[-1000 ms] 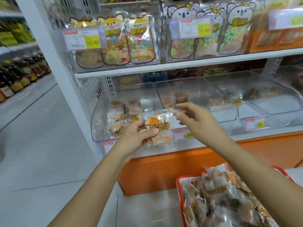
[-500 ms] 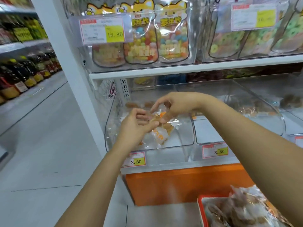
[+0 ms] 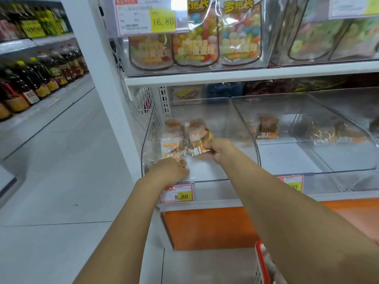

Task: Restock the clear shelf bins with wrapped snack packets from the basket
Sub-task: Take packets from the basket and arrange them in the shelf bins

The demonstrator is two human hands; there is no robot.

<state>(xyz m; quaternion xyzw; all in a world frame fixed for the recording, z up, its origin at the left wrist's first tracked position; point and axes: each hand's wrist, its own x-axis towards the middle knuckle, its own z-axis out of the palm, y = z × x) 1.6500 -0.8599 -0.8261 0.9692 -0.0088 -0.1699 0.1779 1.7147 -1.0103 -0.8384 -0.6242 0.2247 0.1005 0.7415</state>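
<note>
A person's two bare arms reach into the leftmost clear shelf bin [image 3: 235,121] on the lower tier of a white supermarket shelf unit [image 3: 246,77]. The wrapped snack packets [image 3: 195,136] lie inside that bin, near its open front and against its left wall. The right hand [image 3: 220,149] has thumb and fingers curled, pinching the white-and-orange printed end of a packet. The left hand [image 3: 170,171], at the bin's front lip, curls its fingers over the crinkled edge of the wrappers there; whether both hands hold the same packet cannot be told.

A neighbouring clear bin [image 3: 307,111] to the right holds a few more brown packets. Yellow price tags reading 8.80 [image 3: 176,194] are clipped below the bins, above an orange base panel [image 3: 205,228]. On the tier above, bags of coloured sweets [image 3: 196,37] stand in a clear box behind a tag marked 16.80 [image 3: 146,16].

The red rim of the basket [image 3: 261,261] shows at the bottom edge, beneath the right forearm. Pale floor tiles [image 3: 51,181] run down the aisle to the left, where dark bottles with yellow labels [image 3: 30,80] line the facing shelves.
</note>
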